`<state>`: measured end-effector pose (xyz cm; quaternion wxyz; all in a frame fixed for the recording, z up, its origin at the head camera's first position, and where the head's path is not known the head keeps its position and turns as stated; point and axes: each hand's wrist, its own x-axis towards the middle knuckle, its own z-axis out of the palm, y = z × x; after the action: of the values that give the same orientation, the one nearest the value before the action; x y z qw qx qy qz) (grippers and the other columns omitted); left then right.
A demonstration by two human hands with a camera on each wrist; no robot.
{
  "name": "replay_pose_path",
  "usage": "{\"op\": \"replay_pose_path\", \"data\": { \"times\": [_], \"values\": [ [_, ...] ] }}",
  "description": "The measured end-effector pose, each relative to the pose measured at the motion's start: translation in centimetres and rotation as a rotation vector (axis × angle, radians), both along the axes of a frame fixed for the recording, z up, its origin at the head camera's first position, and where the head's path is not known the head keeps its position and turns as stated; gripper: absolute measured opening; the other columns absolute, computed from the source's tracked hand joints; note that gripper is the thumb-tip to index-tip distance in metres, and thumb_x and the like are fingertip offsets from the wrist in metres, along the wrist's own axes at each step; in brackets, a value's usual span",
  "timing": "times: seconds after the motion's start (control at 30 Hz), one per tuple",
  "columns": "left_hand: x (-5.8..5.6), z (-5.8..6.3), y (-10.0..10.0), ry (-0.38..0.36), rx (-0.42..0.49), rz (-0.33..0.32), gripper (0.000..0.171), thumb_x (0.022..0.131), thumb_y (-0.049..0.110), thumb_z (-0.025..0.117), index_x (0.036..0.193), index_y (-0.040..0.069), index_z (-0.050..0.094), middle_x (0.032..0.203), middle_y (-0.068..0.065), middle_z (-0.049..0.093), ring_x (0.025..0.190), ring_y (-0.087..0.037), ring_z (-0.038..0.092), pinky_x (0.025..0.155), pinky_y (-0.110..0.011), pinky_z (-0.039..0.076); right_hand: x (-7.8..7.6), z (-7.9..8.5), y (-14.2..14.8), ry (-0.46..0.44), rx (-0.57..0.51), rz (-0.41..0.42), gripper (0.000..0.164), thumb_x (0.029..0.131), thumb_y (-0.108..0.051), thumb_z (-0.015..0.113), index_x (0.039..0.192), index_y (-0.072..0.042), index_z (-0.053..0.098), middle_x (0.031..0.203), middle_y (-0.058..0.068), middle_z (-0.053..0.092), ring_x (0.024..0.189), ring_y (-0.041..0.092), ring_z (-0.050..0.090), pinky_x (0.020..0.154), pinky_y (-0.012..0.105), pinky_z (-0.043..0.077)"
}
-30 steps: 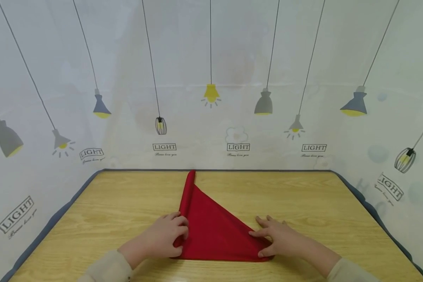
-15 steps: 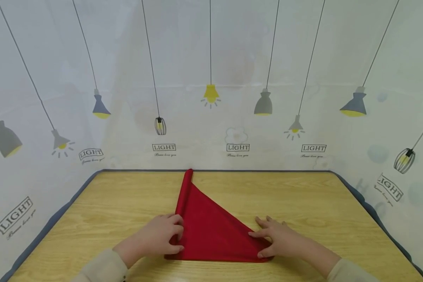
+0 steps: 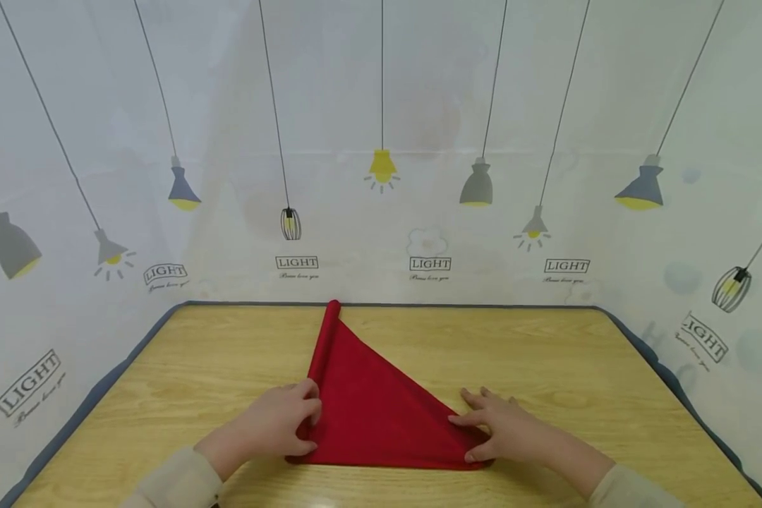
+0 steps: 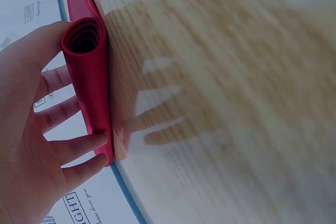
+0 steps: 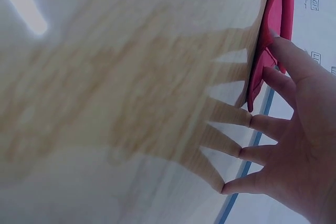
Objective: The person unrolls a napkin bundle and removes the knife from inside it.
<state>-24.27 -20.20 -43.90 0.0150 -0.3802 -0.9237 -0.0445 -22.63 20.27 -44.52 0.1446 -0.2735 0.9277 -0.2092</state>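
from the head, the left hand (image 3: 279, 421) is curling round the rolled edge (image 3: 322, 349) of a red cloth (image 3: 371, 409) lying on the wood-grain tabletop (image 3: 546, 353); the right hand (image 3: 504, 427) is resting at its near-right corner. left wrist: thumb and fingers are holding the hollow roll. right wrist: fingers are fanning wide, thumb and index just touching cloth.

The cloth (image 3: 375, 409) is plain red, the sleeves (image 3: 178, 481) seemingly beige.

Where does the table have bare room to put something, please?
Bare: the yellowish wood-grain table left of the partly rolled red fabric, and beyond its slanted right edge. Crowded: the front middle, with fabric, left hand and right hand.
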Motion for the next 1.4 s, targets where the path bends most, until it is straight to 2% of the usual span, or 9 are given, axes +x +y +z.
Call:
{"op": "replay_pose_path", "data": {
  "times": [0.27,0.4,0.5,0.6,0.73,0.9,1.03,1.2,1.4],
  "values": [
    [0.1,0.1,-0.9,-0.006,0.024,-0.002,0.022,0.076,0.028,0.078,0.085,0.022,0.060,0.110,0.001,0.049,0.074,-0.011,0.048,0.065,-0.029,0.045,-0.3,-0.2,0.0,0.022,0.011,0.010,0.059,0.079,-0.043,0.079,0.131,-0.021,0.064,0.151,0.021,0.035,0.134,0.058,0.024,0.091,0.083,0.016],
    [-0.1,0.1,-1.2,-0.010,0.005,-0.005,0.019,0.076,0.024,0.074,0.092,0.022,0.064,0.118,-0.003,0.055,0.098,-0.023,0.057,0.078,-0.038,0.051,-0.4,-0.3,0.0,0.032,0.011,0.007,0.058,0.079,-0.043,0.079,0.131,-0.022,0.064,0.151,0.021,0.035,0.134,0.058,0.023,0.091,0.083,0.015],
    [-0.1,0.1,-1.5,-0.032,-0.014,-0.001,0.021,0.077,0.021,0.071,0.098,0.019,0.067,0.123,-0.005,0.058,0.117,-0.036,0.052,0.090,-0.047,0.049,-0.4,-0.4,0.0,0.043,0.015,0.011,0.058,0.078,-0.043,0.079,0.131,-0.022,0.064,0.150,0.021,0.036,0.134,0.058,0.024,0.090,0.083,0.016],
    [-0.1,0.1,-1.8,-0.053,-0.019,0.001,0.022,0.078,0.018,0.066,0.100,0.017,0.068,0.123,-0.006,0.060,0.121,-0.039,0.050,0.095,-0.050,0.046,-0.3,-0.4,0.0,0.048,0.018,0.013,0.059,0.078,-0.044,0.079,0.131,-0.021,0.065,0.150,0.022,0.036,0.133,0.058,0.025,0.090,0.083,0.016],
    [0.0,0.4,-2.0,-0.050,-0.006,-0.007,0.020,0.078,0.015,0.063,0.098,0.017,0.068,0.120,-0.004,0.060,0.115,-0.031,0.053,0.092,-0.046,0.048,-0.2,-0.3,0.0,0.039,0.013,0.009,0.059,0.078,-0.043,0.079,0.131,-0.021,0.065,0.150,0.021,0.036,0.133,0.058,0.024,0.090,0.083,0.016],
    [0.2,0.5,-2.4,-0.019,0.026,-0.024,0.010,0.080,0.023,0.069,0.087,0.019,0.064,0.113,-0.001,0.057,0.099,-0.022,0.056,0.081,-0.037,0.050,-0.2,-0.3,0.0,0.036,0.015,0.012,0.059,0.078,-0.044,0.078,0.131,-0.021,0.065,0.150,0.022,0.036,0.133,0.058,0.025,0.090,0.083,0.016],
    [0.3,0.6,-2.7,-0.039,0.058,-0.010,0.016,0.080,0.028,0.074,0.083,0.021,0.061,0.109,0.001,0.053,0.090,-0.016,0.053,0.075,-0.033,0.049,-0.2,-0.3,0.0,0.029,0.015,0.012,0.059,0.078,-0.045,0.078,0.131,-0.021,0.065,0.151,0.021,0.036,0.133,0.058,0.025,0.090,0.083,0.016],
    [0.2,0.4,-3.2,-0.045,0.062,0.026,0.023,0.077,0.032,0.079,0.084,0.022,0.060,0.108,0.002,0.049,0.087,-0.014,0.050,0.074,-0.032,0.049,-0.3,-0.4,0.1,0.019,0.009,0.006,0.059,0.079,-0.045,0.078,0.131,-0.022,0.064,0.151,0.020,0.035,0.134,0.058,0.023,0.091,0.083,0.015],
    [0.1,0.0,-3.7,0.007,0.064,0.000,0.023,0.073,0.021,0.080,0.083,0.020,0.059,0.106,0.000,0.049,0.087,-0.015,0.051,0.074,-0.033,0.049,-0.3,-0.4,0.1,0.012,0.011,0.005,0.059,0.079,-0.045,0.078,0.132,-0.023,0.064,0.151,0.020,0.035,0.135,0.057,0.023,0.091,0.083,0.014]
  ]
}}
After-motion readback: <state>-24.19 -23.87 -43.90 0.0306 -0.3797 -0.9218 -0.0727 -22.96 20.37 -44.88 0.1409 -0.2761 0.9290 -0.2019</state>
